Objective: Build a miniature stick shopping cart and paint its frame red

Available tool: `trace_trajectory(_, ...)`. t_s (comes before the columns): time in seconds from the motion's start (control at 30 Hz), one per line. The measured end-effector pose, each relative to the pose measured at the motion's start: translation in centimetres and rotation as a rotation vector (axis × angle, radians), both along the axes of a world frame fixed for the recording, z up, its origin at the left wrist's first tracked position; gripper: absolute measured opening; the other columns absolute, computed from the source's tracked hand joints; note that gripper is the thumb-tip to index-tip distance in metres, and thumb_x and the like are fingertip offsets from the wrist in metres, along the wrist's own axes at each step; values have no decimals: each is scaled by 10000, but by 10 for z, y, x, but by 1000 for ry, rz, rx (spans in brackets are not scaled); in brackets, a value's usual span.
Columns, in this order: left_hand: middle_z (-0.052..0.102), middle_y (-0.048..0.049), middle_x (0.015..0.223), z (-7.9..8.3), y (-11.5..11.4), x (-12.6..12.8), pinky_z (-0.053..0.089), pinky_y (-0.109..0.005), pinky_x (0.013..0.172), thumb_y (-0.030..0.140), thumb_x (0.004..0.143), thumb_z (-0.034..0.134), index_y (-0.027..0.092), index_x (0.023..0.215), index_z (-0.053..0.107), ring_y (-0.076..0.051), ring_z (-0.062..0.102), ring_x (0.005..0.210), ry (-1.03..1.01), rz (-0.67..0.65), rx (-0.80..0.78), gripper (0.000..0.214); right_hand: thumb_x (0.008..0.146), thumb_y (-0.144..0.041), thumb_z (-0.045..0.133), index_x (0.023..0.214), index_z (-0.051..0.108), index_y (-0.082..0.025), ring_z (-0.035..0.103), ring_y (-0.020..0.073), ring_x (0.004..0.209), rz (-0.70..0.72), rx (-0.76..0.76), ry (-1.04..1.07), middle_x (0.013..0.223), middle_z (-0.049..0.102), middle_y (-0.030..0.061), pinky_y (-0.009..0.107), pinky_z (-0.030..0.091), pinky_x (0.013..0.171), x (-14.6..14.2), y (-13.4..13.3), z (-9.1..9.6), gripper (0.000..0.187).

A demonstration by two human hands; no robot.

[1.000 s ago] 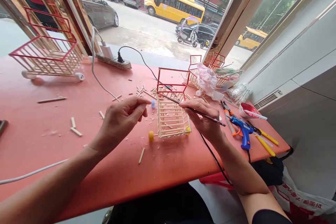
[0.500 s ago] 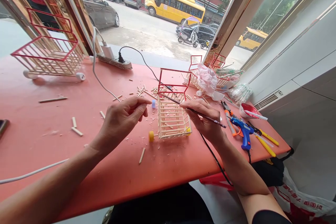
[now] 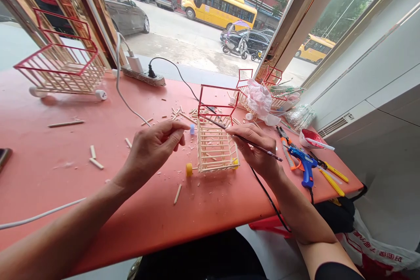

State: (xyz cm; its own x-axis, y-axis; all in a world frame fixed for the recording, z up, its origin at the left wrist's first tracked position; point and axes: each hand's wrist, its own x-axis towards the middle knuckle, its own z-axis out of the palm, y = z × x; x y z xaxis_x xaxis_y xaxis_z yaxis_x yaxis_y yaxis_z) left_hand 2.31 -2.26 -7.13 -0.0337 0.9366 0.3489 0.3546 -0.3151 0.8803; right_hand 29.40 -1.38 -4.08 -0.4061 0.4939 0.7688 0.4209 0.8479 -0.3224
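A small cart model (image 3: 215,144) of wooden sticks with a red frame and yellow wheels stands on the red table (image 3: 147,210). My right hand (image 3: 256,146) is closed on a thin paintbrush (image 3: 243,138) whose tip reaches the cart's red top rail. My left hand (image 3: 152,148) rests on the table left of the cart, fingers curled in a pinch toward it; what they hold is too small to make out. A small blue cap (image 3: 192,129) lies between my left fingers and the cart.
A finished cart (image 3: 61,70) stands far left. More carts and a plastic bag (image 3: 259,96) sit at the back right. A blue glue gun (image 3: 305,162), yellow-handled pliers (image 3: 331,175), a red paint dish (image 3: 310,138), a power strip (image 3: 141,74) and loose sticks lie around.
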Motion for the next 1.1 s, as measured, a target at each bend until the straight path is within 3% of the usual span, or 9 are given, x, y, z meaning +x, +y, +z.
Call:
trace_trajectory(0.3,678,15,679,-3,1,-1,469,-247,538,375,915,641,207,955,807,-123,570,547,-14,-12,15,239,1060,-148,681,1216,820,-270,837,193,1033,43,50,8,1151,877,67,338,678,946,-3,1,0,243)
trace_trajectory(0.87,683,20,682,-5,4,-3,468,-252,537,373,913,641,210,967,815,-119,569,545,-9,2,10,245,1018,-109,645,1044,811,-243,806,174,800,140,48,23,874,842,34,311,660,752,2,-6,10,215)
trace_trajectory(0.97,684,21,682,-5,4,-3,473,-251,541,372,905,644,211,966,816,-119,572,545,-5,13,9,244,1041,-167,645,1022,821,-247,810,172,775,137,-45,115,853,847,26,307,661,724,2,-8,8,194)
trace_trajectory(1.1,681,21,684,-5,4,-3,465,-249,532,373,906,645,211,971,822,-118,568,543,-12,14,7,248,1072,-304,679,994,838,-233,786,148,678,66,-303,330,824,842,20,267,617,602,-1,-8,6,190)
